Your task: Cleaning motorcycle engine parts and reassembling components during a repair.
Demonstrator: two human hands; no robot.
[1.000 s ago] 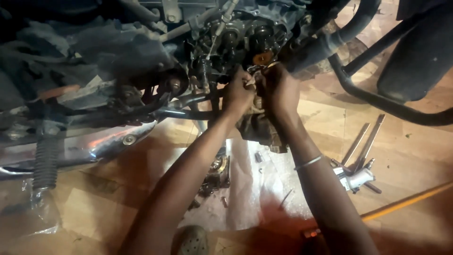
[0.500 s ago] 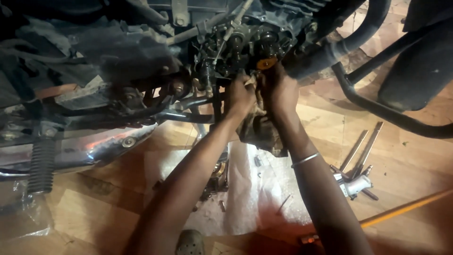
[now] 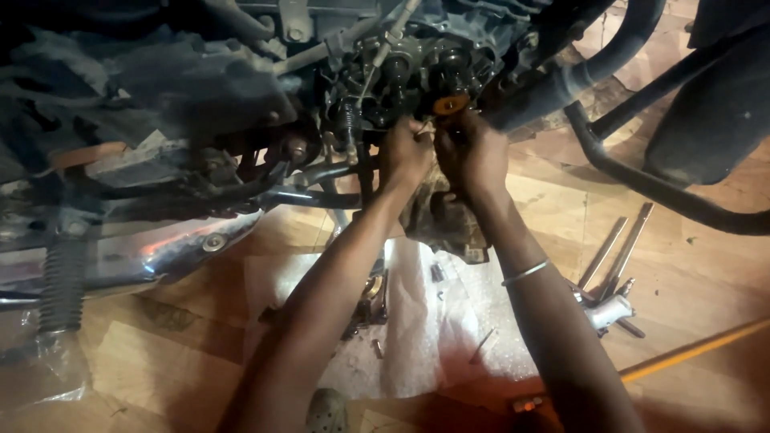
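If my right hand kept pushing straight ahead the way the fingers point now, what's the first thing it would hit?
Most likely the small orange round part on the open engine. The right hand points up toward it, fingertips just below. Whether they already touch it is unclear, since depth is hard to judge here.

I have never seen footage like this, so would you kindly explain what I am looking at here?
This is a single picture from a camera worn on a person's head, looking down along their bare arms. The left hand and right hand meet at the open engine of a motorcycle, beside a small orange part; whether the fingers grip anything is too small to tell. A silver bangle sits on the right wrist. Below, a white sheet and some metal tools lie on the wooden floor.
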